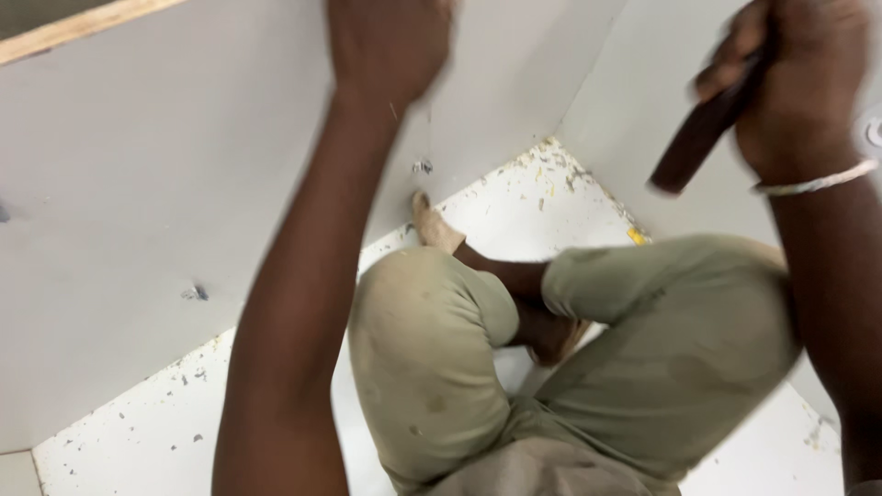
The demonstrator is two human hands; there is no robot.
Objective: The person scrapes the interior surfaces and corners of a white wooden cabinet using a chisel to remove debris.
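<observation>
My left hand (388, 44) is raised at the top middle, fingers curled, pressed near the grey panel (138, 184); what it holds, if anything, is hidden. My right hand (801, 83) at the top right is closed around a dark brown wooden handle (703, 133) that slants down to the left; the handle's far end is out of view. A thin bracelet (813, 182) circles that wrist. Below, my legs in olive trousers (643, 358) are folded on the white floor (138, 422).
Grey panels form a corner around me, left and right (643, 101). Small screws or marks (195, 293) dot the left panel, and another mark (423, 167) sits near the corner. Sawdust and chips (560, 170) litter the white floor along the corner. A wooden edge (83, 26) runs at top left.
</observation>
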